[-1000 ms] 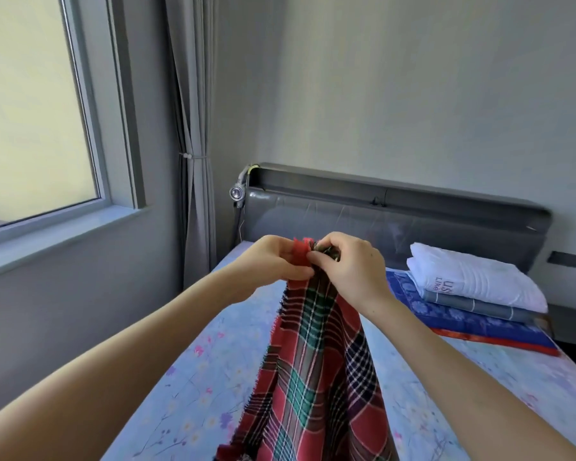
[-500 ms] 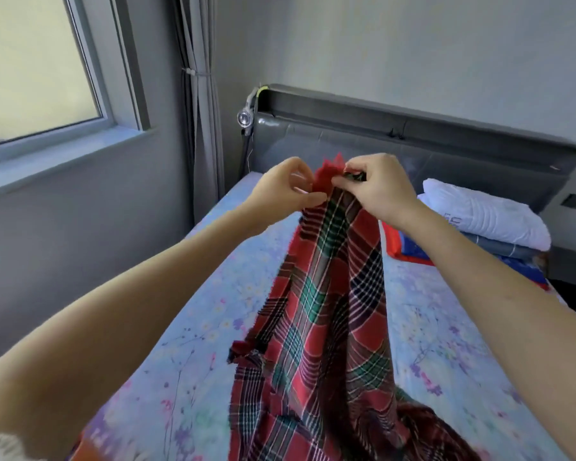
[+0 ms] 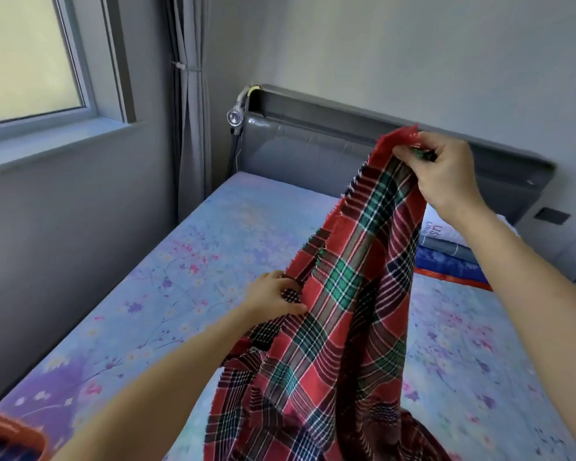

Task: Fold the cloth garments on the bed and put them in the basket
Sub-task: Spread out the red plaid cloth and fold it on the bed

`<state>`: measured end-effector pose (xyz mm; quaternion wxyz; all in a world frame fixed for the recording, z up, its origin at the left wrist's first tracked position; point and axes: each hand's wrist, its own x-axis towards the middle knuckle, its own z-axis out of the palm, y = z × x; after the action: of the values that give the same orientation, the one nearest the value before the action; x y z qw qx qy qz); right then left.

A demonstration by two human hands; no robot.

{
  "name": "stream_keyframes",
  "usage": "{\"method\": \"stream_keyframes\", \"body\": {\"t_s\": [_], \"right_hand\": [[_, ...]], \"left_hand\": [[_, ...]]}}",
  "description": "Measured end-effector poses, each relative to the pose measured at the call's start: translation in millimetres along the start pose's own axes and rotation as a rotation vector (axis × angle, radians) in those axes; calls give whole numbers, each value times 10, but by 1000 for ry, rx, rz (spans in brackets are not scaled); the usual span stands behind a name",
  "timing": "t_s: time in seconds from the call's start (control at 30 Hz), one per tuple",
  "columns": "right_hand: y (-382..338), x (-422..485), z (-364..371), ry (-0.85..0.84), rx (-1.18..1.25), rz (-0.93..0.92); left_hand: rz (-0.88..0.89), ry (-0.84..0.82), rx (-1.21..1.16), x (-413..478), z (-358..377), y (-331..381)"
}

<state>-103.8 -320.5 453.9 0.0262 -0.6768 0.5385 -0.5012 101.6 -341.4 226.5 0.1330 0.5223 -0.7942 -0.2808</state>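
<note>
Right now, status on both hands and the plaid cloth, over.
Right hand pinches plaid cloth corner, held high. Left hand grips its fringed side edge lower down. Cloth unfolded, lower end bunched on bed. Basket corner at lower left, nothing in the way.

Grey curtain point(image 3: 193, 104) hangs between window point(image 3: 30, 58) and headboard point(image 3: 313, 151).

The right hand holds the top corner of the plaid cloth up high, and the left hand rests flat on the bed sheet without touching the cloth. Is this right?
Not quite. In the head view the left hand grips the plaid cloth's edge lower down; it is not flat on the bed sheet. The right hand does hold the top corner high.
</note>
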Motion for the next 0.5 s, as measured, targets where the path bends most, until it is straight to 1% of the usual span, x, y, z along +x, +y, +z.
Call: {"method": "stream_keyframes", "body": {"t_s": [0.07,0.13,0.2,0.3,0.37,0.4,0.43,0.5], "right_hand": [[25,48,-74,33,7,11],[78,118,-150,65,-23,24],[176,199,-225,114,-64,56],[382,307,-366,221,-129,109],[485,353,-452,279,-187,120],[520,376,-488,311,-205,122],[547,398,-519,345,-216,116],[527,436,-544,383,-223,106]], "left_hand": [[30,-35,28,15,72,117],[71,5,-6,9,130,226],[70,9,-49,-10,79,281],[95,44,-82,-59,-266,263],[153,64,-124,-210,-556,337],[204,37,-125,-294,-655,400],[255,-25,-135,-381,-745,468],[241,-217,-213,-467,-862,560]]}}
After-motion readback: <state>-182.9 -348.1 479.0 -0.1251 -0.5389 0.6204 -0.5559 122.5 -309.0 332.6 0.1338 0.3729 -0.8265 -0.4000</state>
